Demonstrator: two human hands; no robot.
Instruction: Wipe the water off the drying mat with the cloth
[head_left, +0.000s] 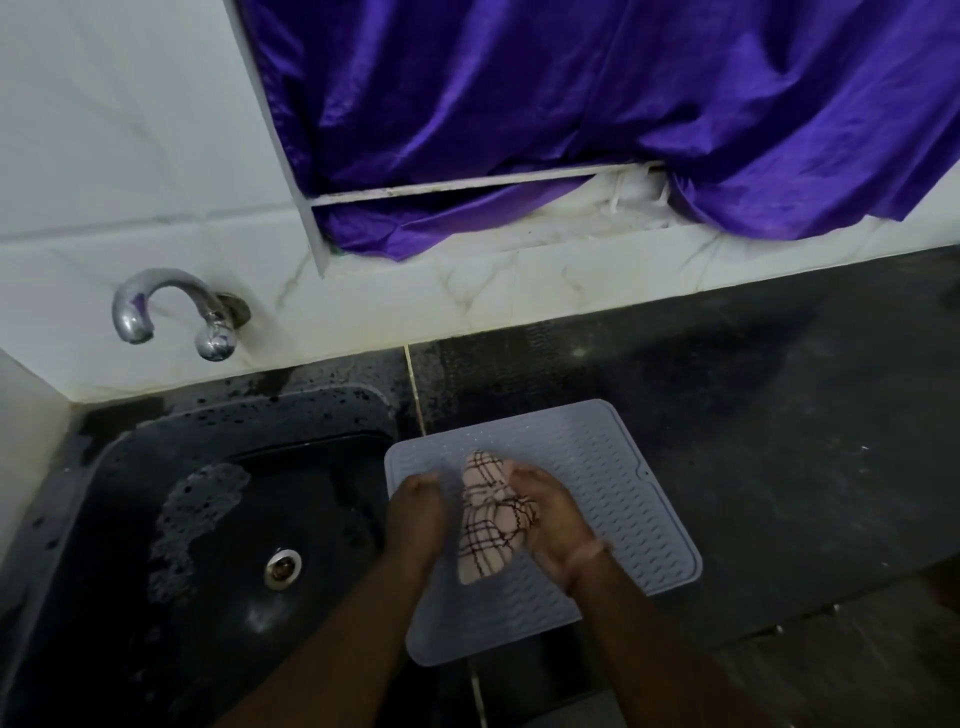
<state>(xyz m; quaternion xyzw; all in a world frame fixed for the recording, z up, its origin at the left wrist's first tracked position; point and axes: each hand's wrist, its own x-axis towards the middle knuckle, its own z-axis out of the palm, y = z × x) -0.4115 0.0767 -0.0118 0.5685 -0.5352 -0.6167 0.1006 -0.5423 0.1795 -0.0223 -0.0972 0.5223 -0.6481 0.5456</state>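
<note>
Head view recorded the scene from above. Well beyond both hands hung a glossy purple curtain (571, 104) over a white marble-patterned tiled wall (130, 156). To the left of the left hand lay a black rectangular sink basin (156, 519), wet and foam-streaked, with a curved chrome tap (171, 306) above it on the wall; the basin sat close by, probably so that water could drain away from the work. A dark stone countertop (779, 415) spread to the right of the right hand.

Directly beneath both hands sat the pale grey ridged silicone drying mat (613, 467), flat on the counter, its left edge just beside the sink.

A beige cloth with dark checked lines (488, 525), bunched into a loose roll, was held between the hands over the mat's middle. The right hand (550, 519) was curled round it, wrist banded. The left hand (418, 512), blurred, stood just beside the cloth with fingers bent; whether it touched the cloth could not be told. Judged: cloth was being gathered into a pad before wiping.
</note>
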